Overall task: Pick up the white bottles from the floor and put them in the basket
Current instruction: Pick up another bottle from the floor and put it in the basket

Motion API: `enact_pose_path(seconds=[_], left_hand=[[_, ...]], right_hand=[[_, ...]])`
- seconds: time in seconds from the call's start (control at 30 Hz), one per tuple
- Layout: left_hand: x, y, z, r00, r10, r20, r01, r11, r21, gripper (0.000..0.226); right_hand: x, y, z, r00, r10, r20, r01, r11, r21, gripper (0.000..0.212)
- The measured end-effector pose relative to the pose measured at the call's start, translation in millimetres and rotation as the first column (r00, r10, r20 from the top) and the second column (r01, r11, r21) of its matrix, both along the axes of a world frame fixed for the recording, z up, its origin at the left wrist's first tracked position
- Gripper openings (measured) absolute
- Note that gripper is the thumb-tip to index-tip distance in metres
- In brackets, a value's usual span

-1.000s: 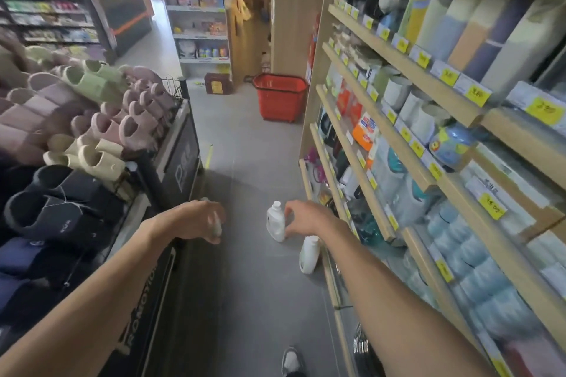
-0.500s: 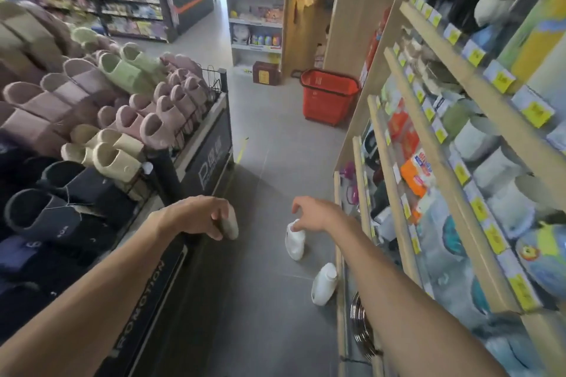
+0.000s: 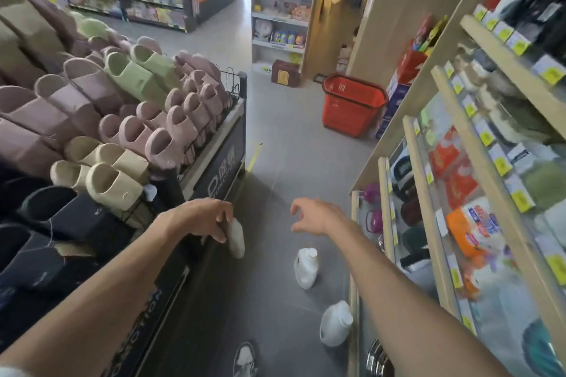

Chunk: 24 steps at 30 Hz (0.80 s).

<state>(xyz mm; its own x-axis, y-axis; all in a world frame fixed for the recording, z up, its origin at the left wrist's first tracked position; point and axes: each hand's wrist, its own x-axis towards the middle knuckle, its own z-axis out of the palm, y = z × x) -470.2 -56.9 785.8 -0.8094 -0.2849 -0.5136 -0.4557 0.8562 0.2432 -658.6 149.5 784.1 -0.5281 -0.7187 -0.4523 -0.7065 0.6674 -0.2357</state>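
Head view, looking down a shop aisle. Floor (image 3: 275, 168): grey tiles, matt, shaded near the feet & brighter further along. Nearest, at the bottom edge, the toe of a shoe (image 3: 245, 360). Just right of it is the near bottle (image 3: 335, 327), white, on the floor close to the foot of the right-hand shelving (image 3: 425, 168). A bit further on is the second bottle (image 3: 306, 268), also white, cap up, on the floor & apart from the first.

The right hand (image 3: 318, 217) hangs in the air clear of it, fingers loosely spread & half bent, holding nothing. The left hand (image 3: 199, 219) is level w/ it across the aisle, fingers curled down round the top of the held bottle (image 3: 237, 239), white, hanging beside the slipper bin (image 3: 214, 159).

The bin fills the left side: black, cream, pink & green slippers in wire racks, dark front panel w/ lettering. The right-hand shelving has wooden boards w/ yellow price tags; the goods are blurred. Mid-aisle there is a short yellow mark (image 3: 254, 154) on the floor.

Further along, the basket (image 3: 352, 107), red plastic, stands on the floor by the end of the right-hand shelving, well apart from all 3 bottles. Beyond it a brown box (image 3: 284, 73) sits at the foot of a white shelf unit (image 3: 280, 14).
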Motion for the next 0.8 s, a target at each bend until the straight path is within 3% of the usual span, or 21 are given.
enact_pose_path(seconds=[0.27, 0.5, 0.8], left_hand=[[-51.6, -72.8, -5.5, 1.0, -0.003, -0.012, 0.003, 1.0, 0.006, 0.056], [-97.3, -122.5, -29.2, 0.997, 0.031, 0.072, -0.036, 0.997, 0.061, 0.056], [-145.5, -185.7, -80.8, 0.99, 0.065, 0.126, -0.077, 0.993, 0.092, 0.056]], right_hand=[[-50.4, -72.9, -15.7, 1.0, 0.002, 0.016, -0.003, 0.999, 0.046, 0.045], [-102.2, -138.5, -41.1, 0.993, 0.054, 0.103, -0.059, 0.997, 0.046, 0.045], [-149.5, -222.6, -106.3, 0.978, 0.122, 0.171, -0.142, 0.983, 0.113, 0.049]])
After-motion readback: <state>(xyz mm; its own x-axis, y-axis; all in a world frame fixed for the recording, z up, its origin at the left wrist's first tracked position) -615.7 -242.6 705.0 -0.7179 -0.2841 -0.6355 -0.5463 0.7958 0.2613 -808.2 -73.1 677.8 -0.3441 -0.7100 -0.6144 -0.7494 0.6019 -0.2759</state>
